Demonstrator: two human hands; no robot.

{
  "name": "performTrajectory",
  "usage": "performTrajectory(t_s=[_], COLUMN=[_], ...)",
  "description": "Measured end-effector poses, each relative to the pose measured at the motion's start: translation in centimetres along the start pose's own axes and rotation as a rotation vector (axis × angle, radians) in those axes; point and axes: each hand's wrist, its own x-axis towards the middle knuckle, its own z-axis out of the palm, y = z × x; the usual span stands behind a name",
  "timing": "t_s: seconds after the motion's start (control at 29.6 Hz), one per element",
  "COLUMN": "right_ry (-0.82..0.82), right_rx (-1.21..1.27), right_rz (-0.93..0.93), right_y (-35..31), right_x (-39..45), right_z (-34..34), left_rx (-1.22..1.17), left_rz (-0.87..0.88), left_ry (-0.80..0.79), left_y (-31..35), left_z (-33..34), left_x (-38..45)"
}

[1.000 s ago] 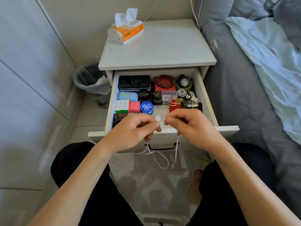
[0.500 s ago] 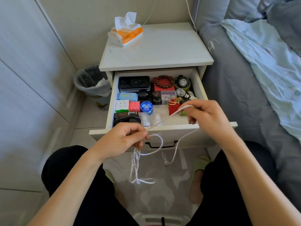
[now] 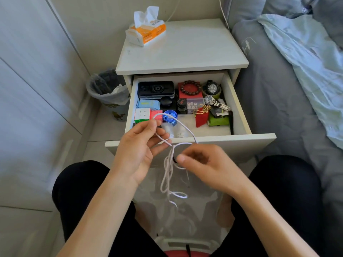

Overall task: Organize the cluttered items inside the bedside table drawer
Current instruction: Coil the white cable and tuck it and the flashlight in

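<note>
1. The left hand (image 3: 138,151) is pinching a white cable (image 3: 169,164) between thumb and fingers, just in front of the open drawer (image 3: 239,143).
2. The right hand (image 3: 207,168) is gripping the same cable with curled fingers, just below the drawer's front panel.
3. The cable is arching between the hands over the drawer's front edge, and its loops are hanging below them.
4. Inside the drawer, a black box (image 3: 156,89) is lying at the back left, a bead bracelet (image 3: 190,88) and a watch (image 3: 211,88) at the back right, a puzzle cube (image 3: 142,115) at the left side.
5. A tissue pack (image 3: 146,32) is sitting on the table (image 3: 185,51) above the drawer.
</note>
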Motion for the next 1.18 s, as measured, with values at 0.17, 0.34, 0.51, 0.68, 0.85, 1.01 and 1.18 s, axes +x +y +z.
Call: performTrajectory(t_s=[0.17, 0.34, 0.51, 0.68, 0.85, 1.01, 1.18], right_ry=[-0.007, 0.353, 0.407, 0.403, 0.408, 0.448, 0.232], right_rx=[0.124, 0.078, -0.179, -0.331, -0.235, -0.157, 0.101], right_rz=[-0.014, -0.054, -0.287, -0.274, -0.286, -0.307, -0.180], right_y=[1.1, 0.9, 1.0, 1.1, 1.1, 2.0, 2.2], right_x=[-0.4, -0.4, -0.6, -1.4, -2.9, -4.9, -5.9], right_z=[1.2, 2.2, 2.6, 2.2, 1.0, -0.3, -0.9], left_rx=[-0.165, -0.271, -0.135, 0.598, 0.601, 0.491, 0.899], left_rz=[-0.066, -0.164, -0.163, 0.110, 0.156, 0.105, 0.138], left_ry=[-0.062, -0.009, 0.025, -0.188, -0.189, 0.051, -0.566], left_y=[-1.2, -2.0, -2.6, -3.9, -4.7, -6.2, -6.0], left_z=[-0.2, -0.7, -1.5, -2.0, -2.1, -1.9, -2.3], left_x=[-1.1, -1.7, -2.1, -2.9, -3.2, -3.1, -2.6])
